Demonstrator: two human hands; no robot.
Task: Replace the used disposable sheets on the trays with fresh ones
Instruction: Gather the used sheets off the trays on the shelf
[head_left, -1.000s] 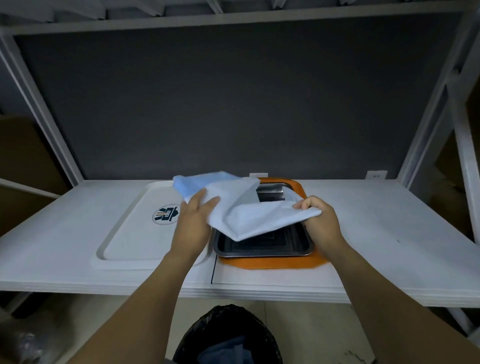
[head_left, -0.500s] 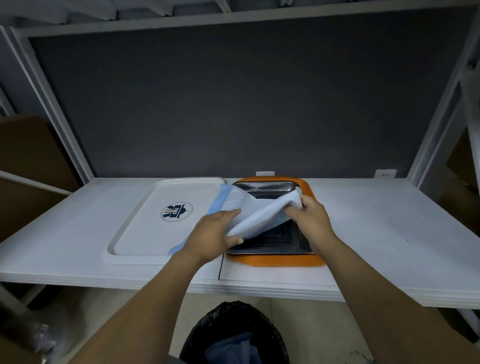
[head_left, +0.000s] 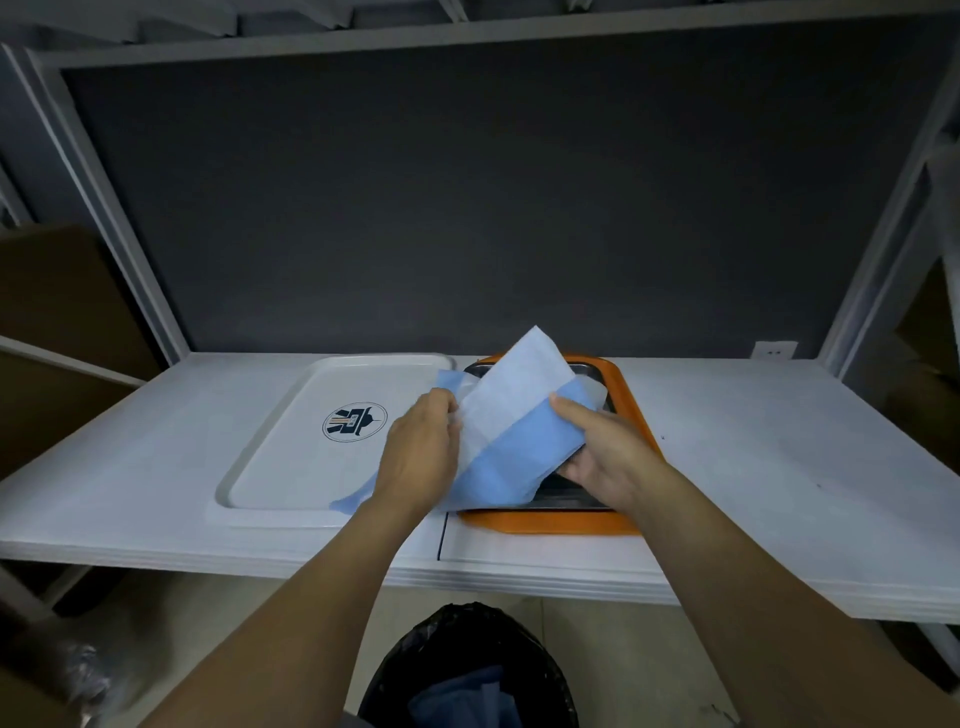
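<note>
Blue-white sheet (head_left: 519, 457) pinched between curled fingers of left hand (head_left: 421, 457) and right hand (head_left: 608, 460).

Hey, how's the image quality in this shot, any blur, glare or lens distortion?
Head view: wide-angle lens bows the shelf posts near the edges; light is dim and even, no glare on the white tray; the blue sheet, left hand and right hand are fairly sharp; the bottom-left corner is blurred.

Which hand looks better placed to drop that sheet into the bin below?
Probably the right hand: it grips the folded sheet, thumb above, fingers beneath; the left hand only holds its edge.
</note>
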